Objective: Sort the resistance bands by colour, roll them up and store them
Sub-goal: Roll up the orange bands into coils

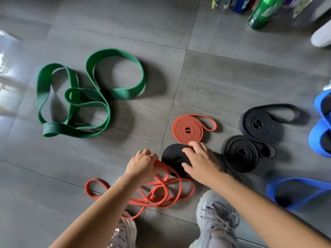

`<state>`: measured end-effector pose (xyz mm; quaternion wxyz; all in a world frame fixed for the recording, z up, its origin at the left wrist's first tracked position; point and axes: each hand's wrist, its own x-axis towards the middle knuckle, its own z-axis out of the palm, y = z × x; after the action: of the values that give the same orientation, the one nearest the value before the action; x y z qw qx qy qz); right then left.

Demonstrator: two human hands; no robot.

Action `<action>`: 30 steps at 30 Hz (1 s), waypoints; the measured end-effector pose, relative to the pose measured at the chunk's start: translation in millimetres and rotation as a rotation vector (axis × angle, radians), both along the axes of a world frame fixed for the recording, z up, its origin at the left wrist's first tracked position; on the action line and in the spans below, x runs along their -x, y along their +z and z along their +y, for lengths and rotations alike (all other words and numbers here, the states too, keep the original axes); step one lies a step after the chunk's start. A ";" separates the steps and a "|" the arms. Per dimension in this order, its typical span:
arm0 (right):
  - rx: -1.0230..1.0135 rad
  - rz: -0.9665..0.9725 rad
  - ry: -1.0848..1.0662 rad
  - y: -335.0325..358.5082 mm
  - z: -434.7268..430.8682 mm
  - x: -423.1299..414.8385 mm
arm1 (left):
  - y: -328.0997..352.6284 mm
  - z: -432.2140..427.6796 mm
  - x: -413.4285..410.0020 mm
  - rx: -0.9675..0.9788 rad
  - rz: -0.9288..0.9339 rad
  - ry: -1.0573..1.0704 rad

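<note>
Just below the rolled orange band (188, 129), the right grip (200, 161) lies spread, fingers nearly straight, on a rolled black band (172, 154). Below-left of the orange roll, the left grip (143, 165) curls tight round the loose orange band (162, 165), whose tangle sprawls on the floor (107, 158) further below.

Far beyond the left hand (143, 163) the loose flat rubber band (89, 93) is deep green. The thin tangled rubber band (161, 192) in its grip is orange-red, matching the coiled flat rubber band (188, 129) just beyond the right hand (200, 161). The rubber coil (173, 156) under that hand and two rubber coils (241, 153) to its right are black. The wide rubber loops (320, 136) farther right are bright blue, on streaked grey floor tiles (232, 77)
</note>
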<state>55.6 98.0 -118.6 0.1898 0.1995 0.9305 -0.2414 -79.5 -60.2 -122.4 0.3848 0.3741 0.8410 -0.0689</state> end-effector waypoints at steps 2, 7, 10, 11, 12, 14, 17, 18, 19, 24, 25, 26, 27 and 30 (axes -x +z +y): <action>0.011 -0.031 0.040 18.9 1.2 -11.0 | 18.0 -3.5 0.5 0.014 -0.104 0.053; 0.034 -0.074 0.034 83.4 5.0 -37.9 | 75.9 -20.4 -11.8 0.022 -0.176 0.056; 0.048 -0.052 0.023 125.8 4.3 -49.0 | 114.5 -32.6 -27.9 -0.047 -0.170 0.126; 0.035 -0.048 0.030 141.5 5.2 -51.6 | 126.5 -37.4 -32.4 -0.079 -0.152 0.146; 0.016 -0.042 0.043 157.5 6.8 -53.2 | 138.3 -42.4 -36.0 -0.101 -0.130 0.161; -0.014 -0.025 0.063 190.0 10.9 -54.3 | 162.1 -55.4 -41.3 -0.132 -0.082 0.167; -0.069 -0.001 0.045 243.5 19.6 -55.4 | 204.5 -75.0 -47.4 -0.207 0.000 0.147; -0.097 -0.002 0.029 262.5 22.4 -56.9 | 220.9 -79.9 -48.9 -0.246 0.018 0.146; -0.122 -0.004 0.009 281.9 24.2 -59.1 | 236.8 -83.3 -49.9 -0.305 0.022 0.144; -0.056 0.111 -0.078 367.8 0.0 -65.1 | 331.7 -88.0 -57.5 -0.609 -0.014 0.178; -0.024 0.156 -0.078 377.7 -11.9 -62.9 | 349.8 -86.6 -60.4 -0.666 -0.035 0.172; 0.028 0.190 -0.072 384.7 -26.5 -60.7 | 367.8 -85.2 -64.7 -0.723 -0.061 0.176; 0.118 0.212 -0.067 390.7 -42.4 -59.6 | 385.0 -83.8 -69.9 -0.782 -0.087 0.190; 0.415 0.288 -0.055 395.5 -87.8 -60.8 | 427.7 -80.6 -82.7 -0.942 -0.176 0.285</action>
<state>116.4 10.2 276.9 0.0853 0.1452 0.8727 -0.4583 3.2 -140.8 305.4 0.2492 0.3930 0.7877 0.4037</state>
